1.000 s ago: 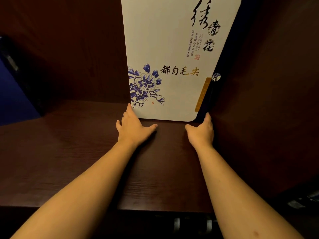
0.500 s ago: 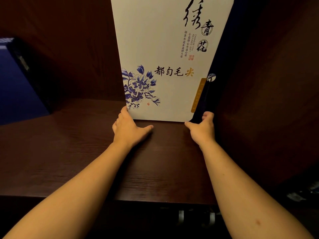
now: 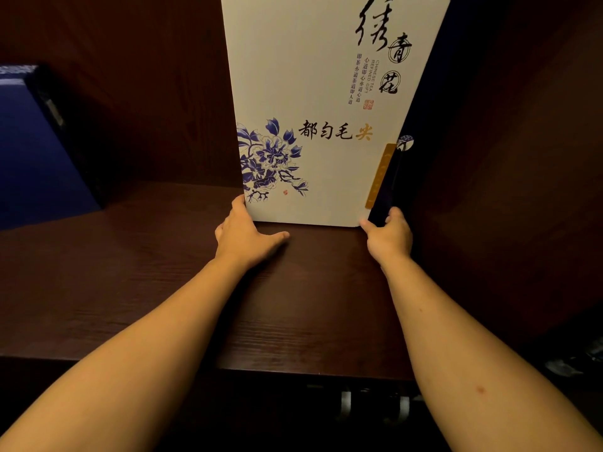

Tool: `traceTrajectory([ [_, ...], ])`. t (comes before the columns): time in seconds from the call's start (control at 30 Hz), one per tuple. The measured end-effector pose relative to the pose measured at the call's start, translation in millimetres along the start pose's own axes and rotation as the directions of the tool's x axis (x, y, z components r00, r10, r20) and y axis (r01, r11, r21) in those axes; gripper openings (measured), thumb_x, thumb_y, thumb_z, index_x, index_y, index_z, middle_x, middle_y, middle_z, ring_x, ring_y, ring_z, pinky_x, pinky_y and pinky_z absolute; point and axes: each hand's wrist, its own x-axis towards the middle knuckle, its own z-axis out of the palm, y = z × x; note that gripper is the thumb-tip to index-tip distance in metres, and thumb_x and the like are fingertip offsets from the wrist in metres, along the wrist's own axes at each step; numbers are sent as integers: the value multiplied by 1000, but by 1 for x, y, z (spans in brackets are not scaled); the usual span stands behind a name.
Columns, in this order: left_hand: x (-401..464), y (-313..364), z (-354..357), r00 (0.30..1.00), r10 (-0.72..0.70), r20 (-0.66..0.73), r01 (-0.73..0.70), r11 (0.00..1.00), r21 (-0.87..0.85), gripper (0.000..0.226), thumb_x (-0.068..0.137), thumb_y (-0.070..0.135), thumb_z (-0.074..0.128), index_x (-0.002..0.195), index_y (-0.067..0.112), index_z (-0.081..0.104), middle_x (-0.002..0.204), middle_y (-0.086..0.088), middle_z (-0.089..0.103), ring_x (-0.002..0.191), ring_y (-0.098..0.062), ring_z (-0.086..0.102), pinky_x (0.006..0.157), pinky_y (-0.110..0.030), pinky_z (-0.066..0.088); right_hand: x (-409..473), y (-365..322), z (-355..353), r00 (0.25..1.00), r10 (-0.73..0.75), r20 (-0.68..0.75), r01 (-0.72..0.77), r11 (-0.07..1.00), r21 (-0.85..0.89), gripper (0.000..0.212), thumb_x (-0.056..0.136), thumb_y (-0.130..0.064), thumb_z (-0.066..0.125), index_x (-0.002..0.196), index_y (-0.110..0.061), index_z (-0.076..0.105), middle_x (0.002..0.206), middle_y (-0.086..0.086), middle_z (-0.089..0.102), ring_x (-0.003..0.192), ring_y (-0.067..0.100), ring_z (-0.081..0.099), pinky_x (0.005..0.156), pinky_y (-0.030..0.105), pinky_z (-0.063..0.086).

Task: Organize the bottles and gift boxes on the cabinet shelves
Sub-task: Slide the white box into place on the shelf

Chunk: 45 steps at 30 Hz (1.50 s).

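A dark wooden cabinet shelf (image 3: pixel 137 288) fills most of the view, closed in by a dark back panel (image 3: pixel 146 93) and a side wall (image 3: pixel 522 158) on the right; the grain is readable on the board, but the wall is lost in shadow. Upright at the back of the shelf, towards the right, a tall white gift box (image 3: pixel 310 93) is seen, printed with black calligraphy, a blue flower and a gold character. Its top is cut off by the upper edge of the frame. Its dark blue side (image 3: pixel 421 125) faces the wall and is barely separable from the gloom, apart from a gold strip and a small round emblem. At far left a dark blue box (image 3: pixel 29 151) is only partly in frame, its shape unclear. Below the shelf's front edge, pale shapes (image 3: pixel 375 406) can be made out in the dark but cannot be identified.

The left hand (image 3: pixel 243 236) is laid against the box's lower left corner, fingers extended along the edge and thumb spread flat on the shelf; nothing is enclosed by it. The right hand (image 3: pixel 390 238) is closed on the lower right corner, thumb on the white front and fingers curled round the blue side, their tips hidden behind it.
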Motion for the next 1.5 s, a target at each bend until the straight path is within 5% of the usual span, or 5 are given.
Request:
traceTrajectory([
  [0.33,-28,-3,-9,999,-12,-34,11,1000,-16,106,59,51,89,143,24,30,144,1,49,133,-26,46,112,-47,34,-36,3,-9,999,-39,8,39,994,-98,56,93,-33,68,137,-7,45,138,14,53,122,34,53,90,41,48],
  [0.7,-69,-13,-27,1000,-15,-14,14,997,-76,110,58,41,94,146,25,29,145,3,49,130,-20,49,100,-30,41,-85,8,-25,999,-39,9,39,996,-81,57,93,-32,67,138,-6,43,140,15,52,125,35,52,92,42,47],
  [0.93,-98,-16,-41,1000,-24,19,26,997,-73,113,61,41,94,149,24,25,150,1,44,134,-22,46,106,-38,42,-114,11,-38,999,-49,16,50,997,-61,48,93,-30,67,130,-6,46,133,16,56,120,35,55,84,36,45],
  [1.5,-146,-23,-59,998,-50,33,53,994,-97,113,60,40,94,148,25,26,148,-2,47,131,-24,49,104,-37,42,-163,18,-63,998,-49,41,53,995,-84,50,94,-32,66,131,-5,45,135,16,54,122,35,53,92,41,47],
])
